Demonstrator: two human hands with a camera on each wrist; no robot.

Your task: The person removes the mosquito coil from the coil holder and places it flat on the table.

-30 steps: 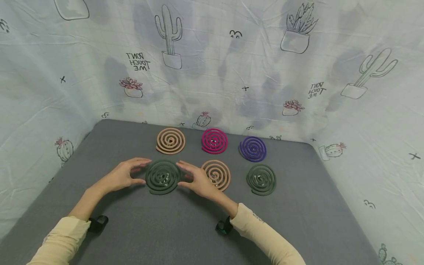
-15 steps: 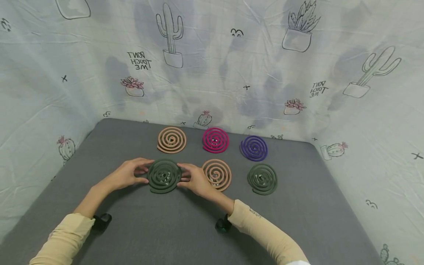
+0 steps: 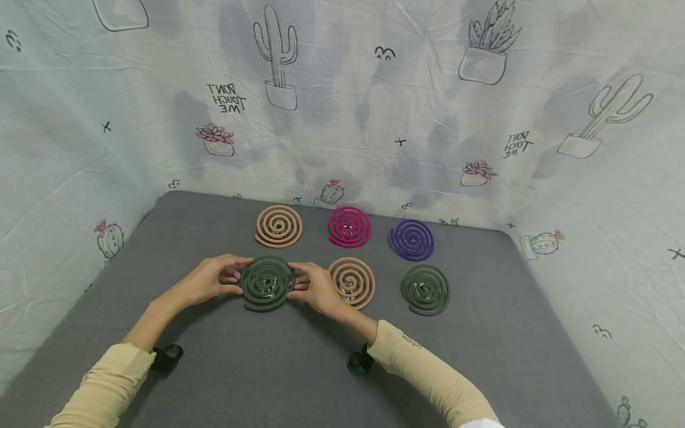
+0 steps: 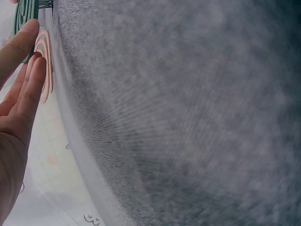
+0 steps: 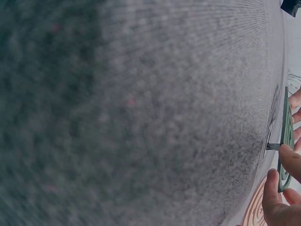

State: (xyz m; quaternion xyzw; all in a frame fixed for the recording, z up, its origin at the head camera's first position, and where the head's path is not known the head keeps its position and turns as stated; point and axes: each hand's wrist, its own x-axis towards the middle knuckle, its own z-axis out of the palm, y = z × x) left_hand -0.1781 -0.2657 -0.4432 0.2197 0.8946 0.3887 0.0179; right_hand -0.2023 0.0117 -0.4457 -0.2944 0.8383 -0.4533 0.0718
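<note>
A dark green mosquito coil (image 3: 267, 284), level on a small metal stand (image 5: 273, 146), lies at the left of the front row. My left hand (image 3: 207, 280) touches its left rim with thumb and fingers. From the opposite side my right hand (image 3: 318, 290) holds the right rim the same way. Seen edge-on in the left wrist view, the green coil (image 4: 22, 23) is between the thumb and fingers of my left hand (image 4: 19, 84). In the right wrist view, the coil (image 5: 286, 117) is off the cloth, with my right hand (image 5: 282, 188) at its edge.
A tan coil (image 3: 350, 278) lies just beyond my right hand, and another green coil (image 3: 425, 290) further right. Behind stand a tan coil (image 3: 278, 226), a pink coil (image 3: 349, 227) and a purple coil (image 3: 412, 240). A cactus-print curtain (image 3: 342, 119) surrounds the grey tabletop (image 3: 278, 374).
Both hands have closed in from beside the green coil, and their fingertips now meet its rim. The other coils have stayed in place.
</note>
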